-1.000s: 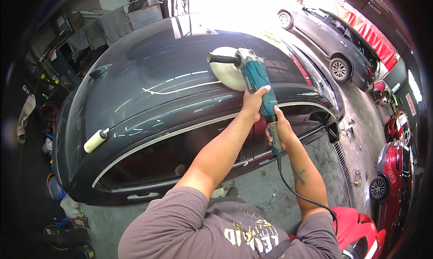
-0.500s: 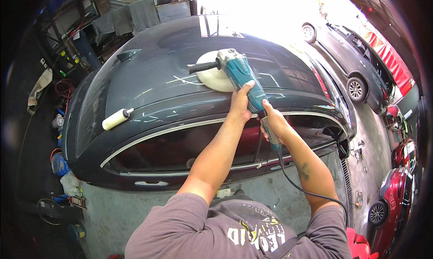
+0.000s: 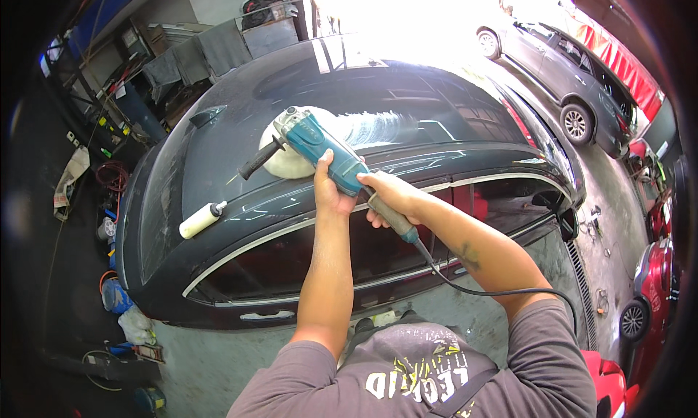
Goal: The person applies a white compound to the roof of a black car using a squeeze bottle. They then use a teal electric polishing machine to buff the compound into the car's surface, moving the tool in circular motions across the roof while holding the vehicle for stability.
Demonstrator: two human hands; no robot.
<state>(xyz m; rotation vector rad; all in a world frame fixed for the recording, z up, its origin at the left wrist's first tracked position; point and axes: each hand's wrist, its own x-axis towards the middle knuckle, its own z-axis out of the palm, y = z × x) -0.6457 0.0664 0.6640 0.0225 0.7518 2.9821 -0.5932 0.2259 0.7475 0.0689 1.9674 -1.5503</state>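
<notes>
A teal and black car polisher [image 3: 317, 143] lies over the dark car roof [image 3: 236, 152], its round white pad [image 3: 292, 166] against the paint. My left hand [image 3: 334, 189] is wrapped round the underside of the motor body. My right hand [image 3: 394, 201] grips the rear handle, from which a black cord [image 3: 494, 293] runs back past my right arm. Nobody holds the black side handle [image 3: 259, 160], which points to the lower left. Streaky white polish [image 3: 378, 129] marks the roof to the right of the pad.
On the roof's near left lies a white bottle [image 3: 200, 221] with a nozzle. A roof fin [image 3: 207, 117] stands farther left. Below are the side windows and a door handle [image 3: 267, 316]. A grey car [image 3: 556, 76] and a red car [image 3: 649, 294] are parked to the right.
The polisher and both hands have moved left across the roof, and its body is turned more to the left. White streaks now show to the right of the pad.
</notes>
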